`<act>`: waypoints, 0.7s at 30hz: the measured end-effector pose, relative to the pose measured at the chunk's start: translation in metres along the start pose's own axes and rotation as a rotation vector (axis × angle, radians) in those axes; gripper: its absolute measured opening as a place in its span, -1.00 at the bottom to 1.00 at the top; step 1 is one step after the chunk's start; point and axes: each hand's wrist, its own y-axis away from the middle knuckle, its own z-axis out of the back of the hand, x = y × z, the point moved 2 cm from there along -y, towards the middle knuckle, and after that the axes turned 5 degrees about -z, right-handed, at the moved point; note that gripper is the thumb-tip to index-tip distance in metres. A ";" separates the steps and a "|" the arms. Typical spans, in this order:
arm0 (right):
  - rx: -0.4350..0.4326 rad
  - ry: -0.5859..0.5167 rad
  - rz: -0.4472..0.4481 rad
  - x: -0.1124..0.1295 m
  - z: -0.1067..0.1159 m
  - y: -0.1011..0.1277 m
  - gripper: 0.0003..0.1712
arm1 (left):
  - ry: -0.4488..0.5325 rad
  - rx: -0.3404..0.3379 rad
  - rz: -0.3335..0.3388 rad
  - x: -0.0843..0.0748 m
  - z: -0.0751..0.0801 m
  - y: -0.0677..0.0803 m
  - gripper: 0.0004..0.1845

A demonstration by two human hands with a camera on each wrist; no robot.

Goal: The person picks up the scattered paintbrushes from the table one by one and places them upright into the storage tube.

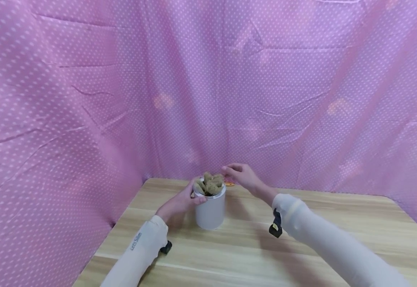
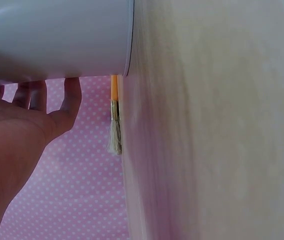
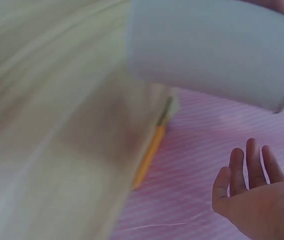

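A white cylindrical pot stands upright on the wooden table, and fuzzy olive-green leaf-like pieces rise from its top. My left hand grips the pot near its rim, thumb on the near side. In the left wrist view its fingers bend against the pot wall. Just right of the leafy top is my right hand, raised above the table. The right wrist view has that hand apart from the pot, its fingers loosely bent and nothing visible in them.
Behind the pot, near the table's far edge, lies a brush with an orange handle and pale bristles. A pink dotted cloth hangs around the wooden table.
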 end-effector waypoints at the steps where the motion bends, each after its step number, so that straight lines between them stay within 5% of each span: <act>1: -0.007 -0.006 -0.011 -0.006 -0.001 -0.002 -0.41 | -0.003 -0.003 0.004 0.000 0.001 0.001 0.00; 5: -0.040 0.045 -0.023 -0.028 -0.003 -0.013 -0.50 | -0.011 -0.012 0.014 0.001 0.005 0.005 0.00; 12: -0.120 0.442 0.086 -0.068 -0.015 -0.030 -0.77 | 0.048 -0.005 -0.001 0.001 0.005 0.010 -0.04; 21: -0.145 0.559 0.189 -0.079 -0.020 -0.040 -0.81 | 0.005 -0.015 -0.051 -0.004 0.014 0.007 -0.08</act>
